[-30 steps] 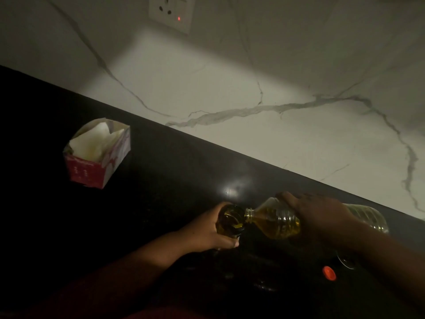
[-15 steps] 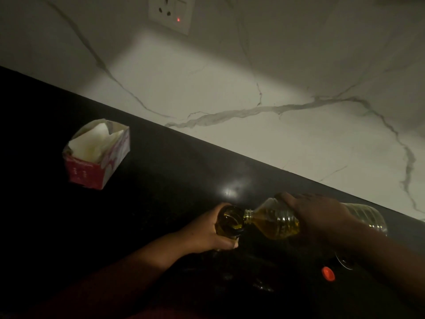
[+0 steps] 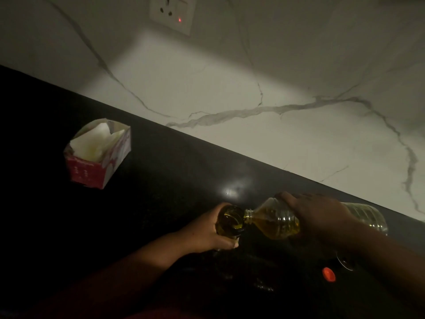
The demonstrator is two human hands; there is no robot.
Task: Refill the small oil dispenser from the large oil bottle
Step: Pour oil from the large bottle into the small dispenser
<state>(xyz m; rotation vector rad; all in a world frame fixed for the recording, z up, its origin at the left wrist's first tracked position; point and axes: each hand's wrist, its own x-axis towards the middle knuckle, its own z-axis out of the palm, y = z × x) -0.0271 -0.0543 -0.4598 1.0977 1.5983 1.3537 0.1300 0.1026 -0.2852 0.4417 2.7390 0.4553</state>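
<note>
The small oil dispenser (image 3: 230,221) stands on the dark counter with its open top full of yellow oil. My left hand (image 3: 207,233) grips its side. A large clear plastic oil bottle (image 3: 276,223) lies tipped nearly flat, its neck touching the dispenser's mouth. My right hand (image 3: 315,212) holds that bottle round its middle from above. Yellow oil pools in the bottle's shoulder near the neck. The bottle's base (image 3: 368,217) sticks out past my right wrist.
A red bottle cap (image 3: 328,274) lies on the black counter (image 3: 172,192) under my right forearm, beside a thin metal ring (image 3: 345,264). A red and white tissue box (image 3: 97,155) sits at the left. A marble wall with a socket (image 3: 172,13) rises behind.
</note>
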